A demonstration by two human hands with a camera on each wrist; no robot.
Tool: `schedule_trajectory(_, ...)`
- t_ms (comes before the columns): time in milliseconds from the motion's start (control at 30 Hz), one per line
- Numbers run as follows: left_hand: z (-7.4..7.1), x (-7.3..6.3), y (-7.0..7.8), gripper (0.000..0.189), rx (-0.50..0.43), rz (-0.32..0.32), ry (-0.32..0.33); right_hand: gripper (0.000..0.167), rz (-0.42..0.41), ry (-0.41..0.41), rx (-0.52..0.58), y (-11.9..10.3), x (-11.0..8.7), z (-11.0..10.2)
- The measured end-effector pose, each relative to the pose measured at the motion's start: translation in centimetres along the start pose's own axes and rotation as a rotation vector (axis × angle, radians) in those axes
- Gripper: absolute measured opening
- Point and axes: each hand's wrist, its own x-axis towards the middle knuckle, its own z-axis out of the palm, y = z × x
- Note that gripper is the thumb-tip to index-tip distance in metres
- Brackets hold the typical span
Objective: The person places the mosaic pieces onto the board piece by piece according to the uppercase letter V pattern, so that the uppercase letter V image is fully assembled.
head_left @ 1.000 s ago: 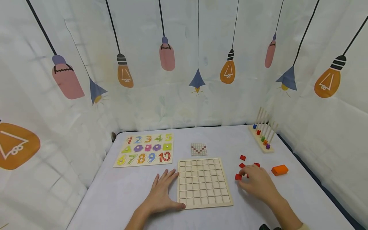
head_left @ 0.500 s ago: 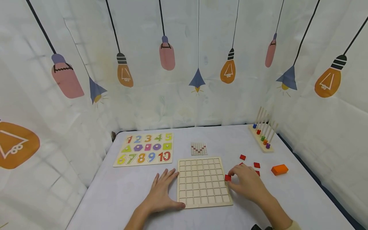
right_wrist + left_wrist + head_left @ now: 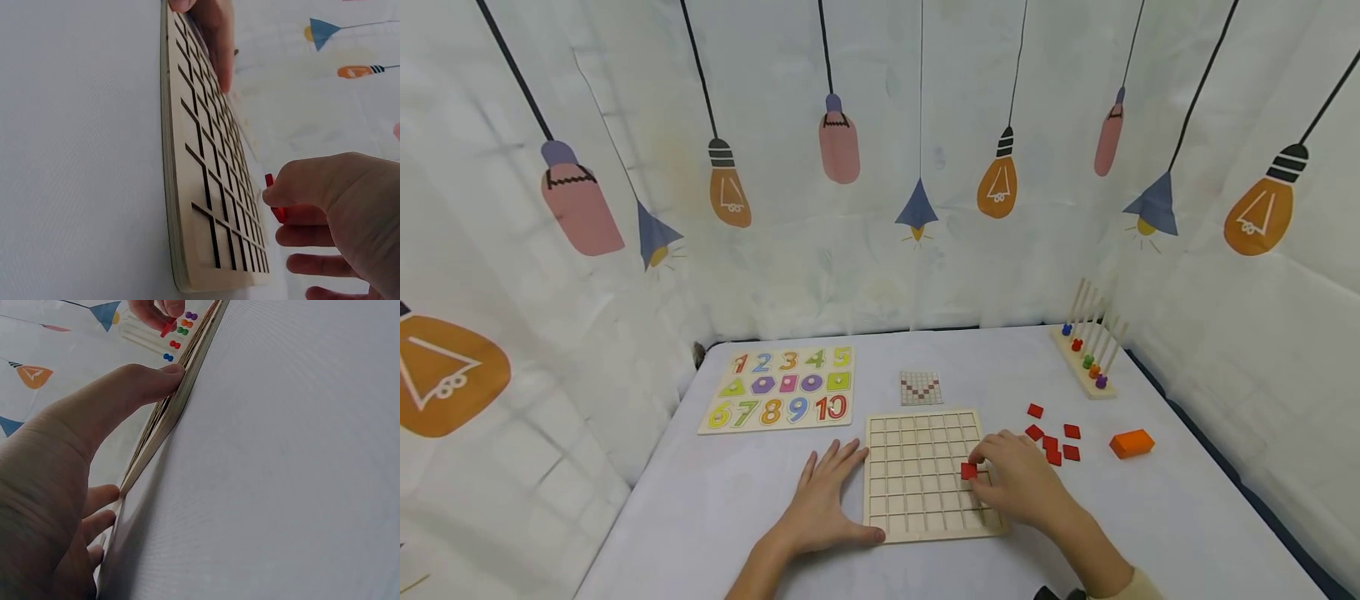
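Here, in the head view, the right hand (image 3: 1021,482) pinches a red tile (image 3: 968,472) over the grid board (image 3: 921,475), right of lower centre; the left hand (image 3: 826,506), its grip spread, touches the board's left edge. Left wrist view: the tile near the top; right wrist view: right of centre.

High head, low wrist views — shared board (image 3: 917,479)

Creased white walls (image 3: 868,283) on three sides

Pink lamps (image 3: 839,150), orange bulbs (image 3: 997,189) and blue shades (image 3: 917,206), all flat pictures, dangle on dark cords (image 3: 513,67) across the upper frame. Below, a white-covered table (image 3: 730,483) spreads over the lower middle, a dark strip (image 3: 1225,468) slanting along its right edge. Over at the left, faint shadows (image 3: 501,151) streak the surface.
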Motion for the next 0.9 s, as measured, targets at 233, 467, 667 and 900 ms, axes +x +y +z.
schedule_trajectory(233, 0.1, 0.0, -0.1, 0.138, 0.0, -0.003, -0.002, 0.017, -0.066, 0.002, -0.005, -1.0, 0.7, 1.1)
schedule_trajectory(467, 0.1, 0.0, -0.1, 0.138, 0.01, 0.006, 0.005, 0.016, -0.099, -0.005, -0.017, -1.6, 0.9, 2.0)
schedule_trajectory(667, 0.2, 0.0, -0.1, 0.137, 0.012, -0.001, 0.0, 0.012, -0.123, -0.011, 0.001, -2.1, 0.7, 2.5)
schedule_trajectory(900, 0.2, 0.0, -0.1, 0.136, 0.02, 0.004, 0.007, 0.012, -0.13, -0.037, -0.005, -2.8, 0.8, 2.7)
